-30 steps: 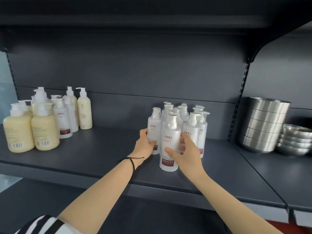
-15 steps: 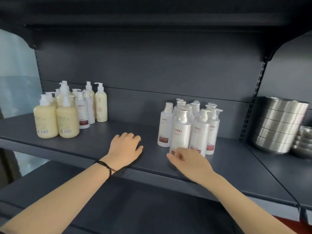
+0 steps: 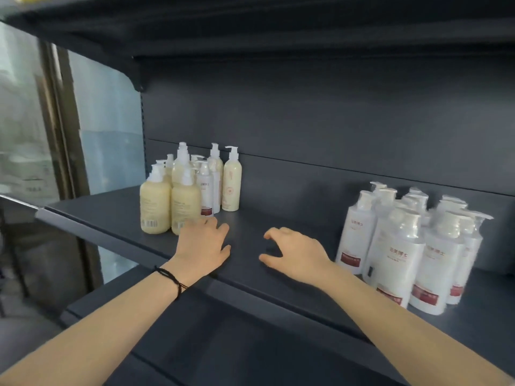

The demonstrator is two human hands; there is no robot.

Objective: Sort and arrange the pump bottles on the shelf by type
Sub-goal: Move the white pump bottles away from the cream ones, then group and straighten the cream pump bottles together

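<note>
Your left grip (image 3: 203, 246) is lying released over the shelf (image 3: 250, 218), holding nothing; your right grip (image 3: 295, 254) is hanging loosely curled, also empty. The mixed cluster (image 3: 185, 201) is standing upright just beyond the left grip, nearer it, while the white bottles (image 3: 395, 254) are standing just right of the right grip.

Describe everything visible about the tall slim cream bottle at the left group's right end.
The tall slim cream-coloured pump bottle stands upright on the dark grey shelf, at the right rear corner of the left cluster. It looks like smooth plastic, with a white pump whose spout points left and a faint round orange mark on its front. A similar cream bottle stands close on its left; contact unclear.
</note>
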